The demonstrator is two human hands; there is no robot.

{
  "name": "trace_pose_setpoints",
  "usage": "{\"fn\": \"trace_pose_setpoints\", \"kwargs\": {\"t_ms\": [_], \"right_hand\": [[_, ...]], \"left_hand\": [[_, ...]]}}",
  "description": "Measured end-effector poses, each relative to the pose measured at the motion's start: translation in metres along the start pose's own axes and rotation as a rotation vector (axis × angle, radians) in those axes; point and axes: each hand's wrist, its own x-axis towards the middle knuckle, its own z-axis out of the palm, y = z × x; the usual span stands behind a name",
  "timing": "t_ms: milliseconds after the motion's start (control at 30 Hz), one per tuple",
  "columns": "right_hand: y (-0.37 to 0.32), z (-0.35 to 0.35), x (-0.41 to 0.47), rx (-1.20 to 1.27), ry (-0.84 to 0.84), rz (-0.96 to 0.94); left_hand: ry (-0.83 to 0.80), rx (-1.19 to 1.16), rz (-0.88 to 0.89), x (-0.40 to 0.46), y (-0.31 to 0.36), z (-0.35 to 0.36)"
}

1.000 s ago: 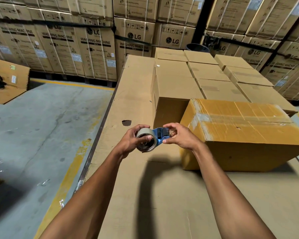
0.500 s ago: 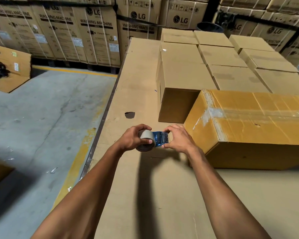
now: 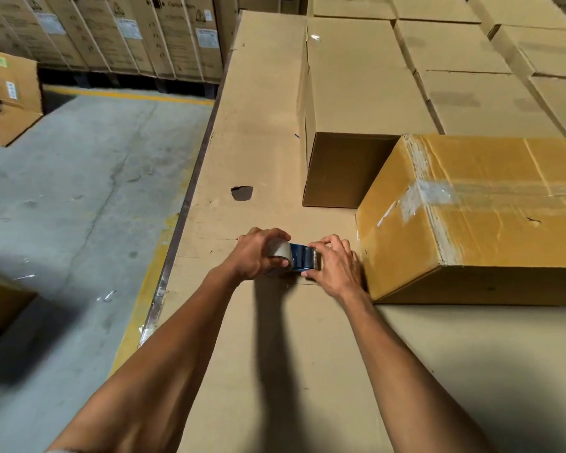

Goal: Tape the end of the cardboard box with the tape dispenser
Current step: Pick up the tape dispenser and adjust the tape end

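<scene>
A blue tape dispenser with a grey-brown tape roll sits between both hands, low over the cardboard-covered work surface. My left hand wraps the roll. My right hand pinches the dispenser's right end with its fingertips. The yellow-brown cardboard box lies on its side just right of my right hand. Its near end faces the hands, and clear tape runs along its top seam and over the edge.
A paler open-ended box stands behind the hands, with several more boxes in rows to its right. A small hole marks the surface. The surface's left edge drops to a concrete floor. Stacked cartons line the far wall.
Both hands have lowered the dispenser toward the surface and nearer the box end. The view has tilted downward and moved closer.
</scene>
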Motion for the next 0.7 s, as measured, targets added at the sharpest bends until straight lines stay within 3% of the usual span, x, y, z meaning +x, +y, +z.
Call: {"fn": "trace_pose_setpoints", "kwargs": {"t_ms": [333,467,700], "right_hand": [[0.007,0.013,-0.006,-0.048,-0.018,0.006],[0.010,0.011,-0.011,-0.061,-0.053,0.000],[0.014,0.007,-0.009,-0.067,-0.093,-0.019]], "left_hand": [[-0.011,0.442,0.177,-0.003,0.019,0.003],[-0.075,0.475,0.153,-0.009,0.018,0.004],[-0.038,0.403,0.124,-0.017,0.005,0.015]]}}
